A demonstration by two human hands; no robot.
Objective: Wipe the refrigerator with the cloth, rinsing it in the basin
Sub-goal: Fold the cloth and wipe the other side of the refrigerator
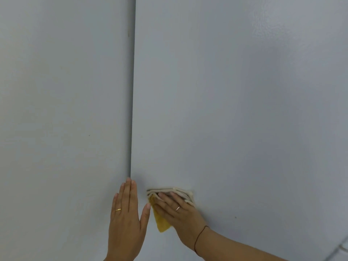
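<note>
The right fingers [166, 197] lie nearly straight and press flat on the folded cloth [170, 190], not curled round it. The right hand [179, 210] pushes the cloth against the right door [235, 110] of the refrigerator [56, 91], at about 6 o'clock in the view. A yellow corner of the cloth hangs toward 7 o'clock. The left fingers [129, 193] are straight too. The left hand [126, 215] rests flat over the seam [132, 110] between the doors, at 9 o'clock from the cloth, holding nothing. I judge the wiping is midway: much door surface toward 12 o'clock looks dry, and a dark speck [235, 217] sits at 3 o'clock from the cloth. No basin is visible, so its content I cannot tell.
</note>
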